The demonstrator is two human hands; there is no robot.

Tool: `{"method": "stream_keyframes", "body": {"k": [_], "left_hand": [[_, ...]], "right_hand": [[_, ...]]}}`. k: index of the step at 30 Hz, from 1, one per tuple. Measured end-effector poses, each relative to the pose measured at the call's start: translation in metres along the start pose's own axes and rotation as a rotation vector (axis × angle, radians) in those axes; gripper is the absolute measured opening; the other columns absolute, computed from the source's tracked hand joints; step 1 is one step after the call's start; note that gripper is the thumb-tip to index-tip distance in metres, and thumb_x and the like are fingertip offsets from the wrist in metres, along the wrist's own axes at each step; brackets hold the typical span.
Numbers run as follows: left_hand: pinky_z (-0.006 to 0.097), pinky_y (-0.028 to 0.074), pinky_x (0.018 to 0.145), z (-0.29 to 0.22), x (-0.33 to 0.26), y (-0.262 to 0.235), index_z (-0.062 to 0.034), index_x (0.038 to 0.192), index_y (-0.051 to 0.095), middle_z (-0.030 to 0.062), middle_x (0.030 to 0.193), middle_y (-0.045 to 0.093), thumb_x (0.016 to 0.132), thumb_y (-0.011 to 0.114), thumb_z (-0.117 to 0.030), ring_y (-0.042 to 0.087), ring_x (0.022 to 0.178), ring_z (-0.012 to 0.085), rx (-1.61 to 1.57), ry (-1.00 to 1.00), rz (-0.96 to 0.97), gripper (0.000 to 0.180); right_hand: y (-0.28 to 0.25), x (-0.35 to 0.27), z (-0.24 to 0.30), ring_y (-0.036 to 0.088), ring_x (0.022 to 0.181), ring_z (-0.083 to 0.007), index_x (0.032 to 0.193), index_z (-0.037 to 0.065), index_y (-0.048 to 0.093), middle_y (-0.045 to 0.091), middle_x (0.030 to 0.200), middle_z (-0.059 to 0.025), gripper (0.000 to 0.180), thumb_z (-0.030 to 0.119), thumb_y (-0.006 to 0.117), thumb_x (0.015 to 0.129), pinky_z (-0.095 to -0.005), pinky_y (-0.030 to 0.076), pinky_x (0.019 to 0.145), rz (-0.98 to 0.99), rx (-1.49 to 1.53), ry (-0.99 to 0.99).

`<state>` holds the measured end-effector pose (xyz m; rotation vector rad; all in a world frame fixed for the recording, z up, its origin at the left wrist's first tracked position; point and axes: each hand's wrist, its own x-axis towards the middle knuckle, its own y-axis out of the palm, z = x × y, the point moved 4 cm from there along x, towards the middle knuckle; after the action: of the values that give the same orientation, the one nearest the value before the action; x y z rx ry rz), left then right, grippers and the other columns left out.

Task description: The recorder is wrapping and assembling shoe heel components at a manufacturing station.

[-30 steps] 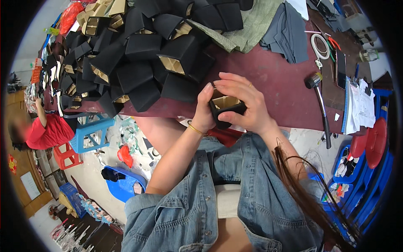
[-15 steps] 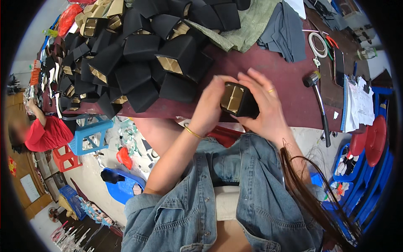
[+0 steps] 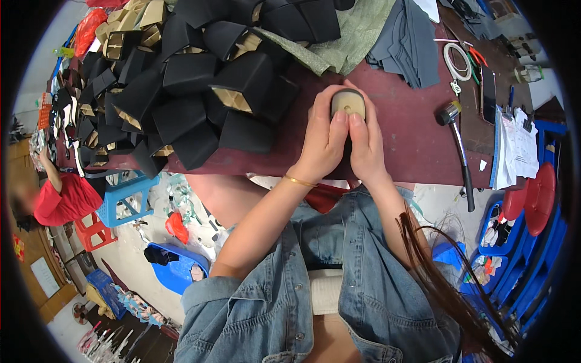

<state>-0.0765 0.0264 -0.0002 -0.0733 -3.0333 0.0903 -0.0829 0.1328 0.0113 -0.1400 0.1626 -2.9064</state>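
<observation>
On the red counter (image 3: 411, 139), I see both hands (image 3: 342, 142) clamped together around a small box (image 3: 348, 103) (tan end up), which might slip sideways if thumb pressure goes uneven.

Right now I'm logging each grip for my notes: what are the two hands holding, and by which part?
Both the left hand and right hand clasp one small black box by its sides, thumbs pressed on its tan end face.

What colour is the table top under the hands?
Dark red, a maroon table top, seen in the head view.
</observation>
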Motion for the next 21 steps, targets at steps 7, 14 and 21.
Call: {"method": "stream_keyframes", "body": {"k": [7, 14, 21], "left_hand": [[0.033, 0.039, 0.093, -0.005, 0.006, -0.009, -0.0043, 0.124, 0.044, 0.0105, 0.113, 0.052, 0.093, 0.043, -0.013, 0.050, 0.104, 0.0201, -0.378, -0.152, 0.128, 0.032], [0.034, 0.038, 0.093, -0.014, 0.001, -0.012, -0.0028, 0.120, 0.046, 0.0130, 0.113, 0.052, 0.093, 0.043, -0.010, 0.050, 0.104, 0.0243, 0.204, 0.259, 0.210, 0.029], [0.039, 0.037, 0.096, 0.000, -0.003, -0.009, -0.0020, 0.124, 0.043, 0.0164, 0.116, 0.052, 0.091, 0.052, -0.019, 0.049, 0.108, 0.0331, 0.103, 0.154, 0.059, 0.038]], "right_hand": [[-0.007, 0.003, 0.000, 0.026, 0.137, -0.0284, 0.138, -0.002, 0.032, 0.030, 0.147, -0.0174, 0.047, 0.021, 0.038, 0.098, -0.0355, 0.019, 0.112, 0.079, 0.239, 0.021], [-0.021, -0.004, 0.012, 0.048, 0.109, -0.0267, 0.122, -0.001, 0.050, 0.051, 0.115, -0.0148, 0.031, 0.014, 0.040, 0.097, -0.0397, 0.036, 0.096, -0.097, 0.068, 0.141], [-0.021, 0.016, 0.028, 0.055, 0.077, -0.0391, 0.093, 0.000, 0.053, 0.054, 0.082, -0.0197, 0.017, 0.015, 0.047, 0.093, -0.0443, 0.043, 0.066, -0.010, -0.354, 0.047]]}}
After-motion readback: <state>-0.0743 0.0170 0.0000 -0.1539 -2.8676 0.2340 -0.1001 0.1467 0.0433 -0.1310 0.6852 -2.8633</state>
